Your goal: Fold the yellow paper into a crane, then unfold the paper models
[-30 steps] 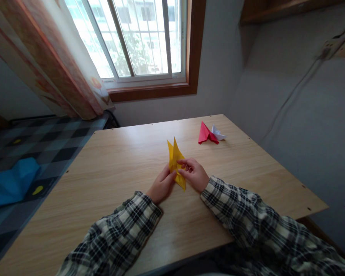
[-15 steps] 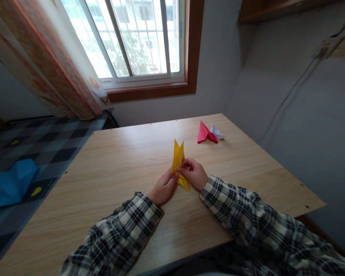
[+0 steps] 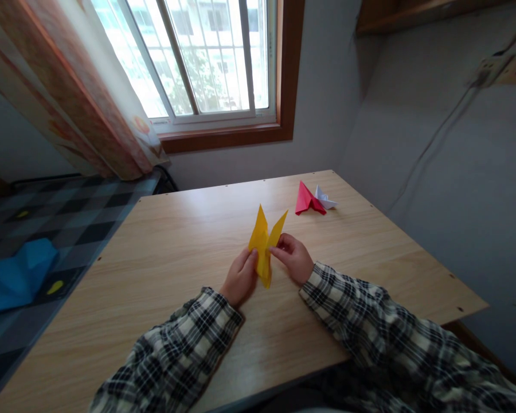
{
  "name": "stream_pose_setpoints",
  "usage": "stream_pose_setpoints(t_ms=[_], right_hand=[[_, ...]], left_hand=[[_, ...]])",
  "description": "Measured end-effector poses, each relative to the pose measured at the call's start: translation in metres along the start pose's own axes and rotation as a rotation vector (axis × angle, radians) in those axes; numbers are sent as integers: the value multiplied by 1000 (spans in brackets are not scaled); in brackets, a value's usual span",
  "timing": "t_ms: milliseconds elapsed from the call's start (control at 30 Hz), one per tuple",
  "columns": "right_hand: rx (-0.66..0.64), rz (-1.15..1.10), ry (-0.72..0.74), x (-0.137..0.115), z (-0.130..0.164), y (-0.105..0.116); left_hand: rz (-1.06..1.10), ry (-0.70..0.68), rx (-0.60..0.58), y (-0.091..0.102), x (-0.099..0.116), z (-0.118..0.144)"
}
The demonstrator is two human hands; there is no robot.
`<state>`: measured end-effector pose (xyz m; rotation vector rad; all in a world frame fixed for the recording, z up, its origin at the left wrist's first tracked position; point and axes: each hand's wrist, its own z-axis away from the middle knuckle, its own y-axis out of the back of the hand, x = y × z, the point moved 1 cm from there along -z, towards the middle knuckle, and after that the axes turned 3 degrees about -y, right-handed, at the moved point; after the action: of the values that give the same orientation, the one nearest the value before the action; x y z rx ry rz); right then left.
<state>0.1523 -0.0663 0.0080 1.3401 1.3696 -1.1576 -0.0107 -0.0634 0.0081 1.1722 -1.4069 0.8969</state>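
Observation:
A folded piece of yellow paper is held between my two hands above the middle of the table. Two pointed flaps rise from it in a V, and a narrower point hangs downward. My left hand grips its left side, the thumb lying over the front. On the other side, my right hand pinches the right flap between thumb and fingers. The fingers behind the paper are partly hidden.
Toward the back right of the wooden table sit a folded red paper and a small white paper boat. Folded blue paper lies on a checked cloth at left. A window is ahead.
The two upper flaps of the yellow paper have spread apart, the right one tilting rightward. Its lower point has swung left and now hangs nearly straight down.

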Motion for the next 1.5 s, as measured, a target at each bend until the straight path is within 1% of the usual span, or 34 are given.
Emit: stream_pose_setpoints(t_ms=[133, 267, 367, 500, 567, 667, 833, 933, 1033, 1133, 1200, 1267, 1333, 1500], right_hand=[[-27, -151, -47, 0, -3, 1], [-27, -227, -92, 3, -4, 0], [-35, -261, -125, 5, -4, 0], [-29, -293, -177, 6, -4, -1], [-5, -302, -164, 4, -3, -1], [39, -276, -86, 1, -2, -2], [-15, -173, -16, 0, 0, -2], [-6, -39, 67, -3, 2, -1], [-6, 160, 180, -9, 6, 0], [-69, 306, 239, -14, 10, -1], [-133, 351, 239, -16, 12, -2], [-176, 370, 218, -15, 14, -4], [-181, 348, 186, -14, 14, -4], [-163, 85, 36, -11, 9, -3]], left_hand=[[34, 33, 72, 2, 4, -1], [66, 16, 71, 2, 2, -2], [71, -39, 50, 2, -1, -2], [-7, -135, 61, 3, -1, -2], [-54, -178, 72, 4, -1, -3], [-120, -245, 82, 6, 0, -5], [-179, -302, 111, 8, 5, -6], [-124, -262, 129, 8, 8, -6], [27, -165, 142, 7, 10, -5], [149, -110, 196, 7, 11, -4], [153, -93, 236, 7, 10, -4], [114, -86, 258, 9, 10, -4], [76, -87, 262, 10, 8, -4], [-41, -158, 275, 15, 9, -5]])
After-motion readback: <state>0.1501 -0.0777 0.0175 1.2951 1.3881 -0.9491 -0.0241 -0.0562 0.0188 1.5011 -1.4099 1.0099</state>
